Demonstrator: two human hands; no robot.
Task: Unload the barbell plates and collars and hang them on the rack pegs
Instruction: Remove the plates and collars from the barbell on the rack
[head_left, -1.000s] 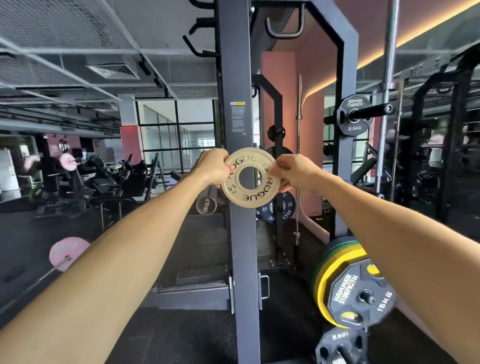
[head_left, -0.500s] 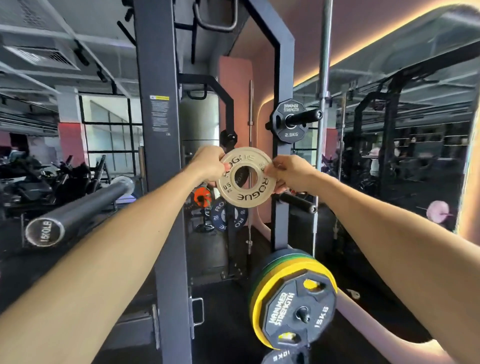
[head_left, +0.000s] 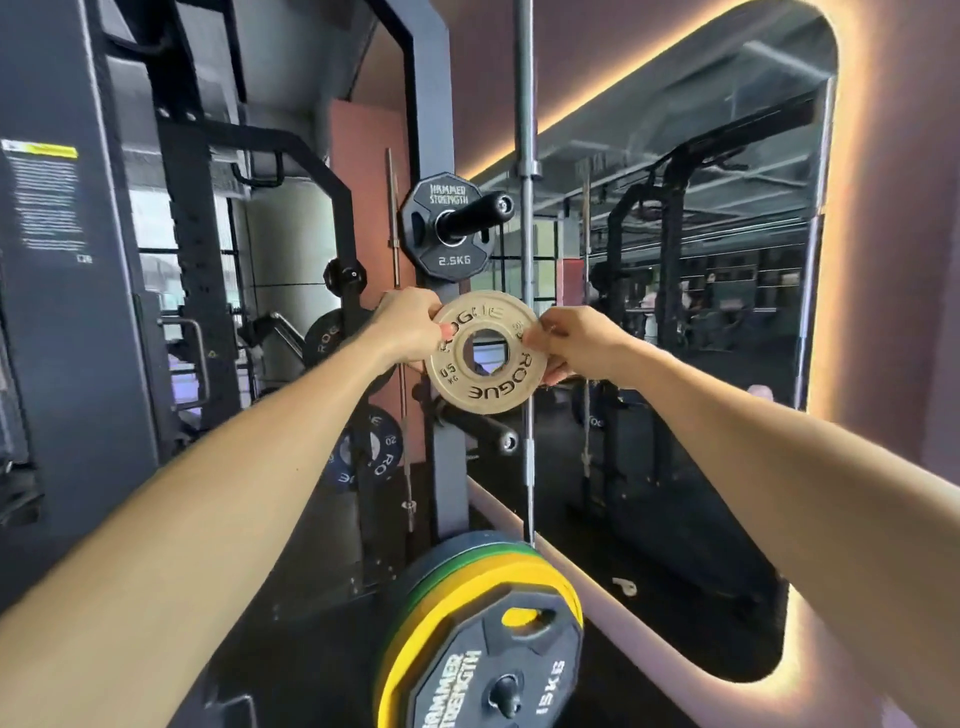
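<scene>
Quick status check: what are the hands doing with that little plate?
Left hand and right hand both grip the tan Rogue plate. Held upright, on no peg. Upper peg carries a 2.5 kg plate; lower peg bare.

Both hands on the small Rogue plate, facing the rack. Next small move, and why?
Probably lower the tan Rogue plate a little and line its centre hole up with the bare peg just below it. The left hand and right hand pinch the plate by opposite edges, upright, not yet on any peg. The upper peg already carries a 2.5 kg plate, so it would also serve.
</scene>
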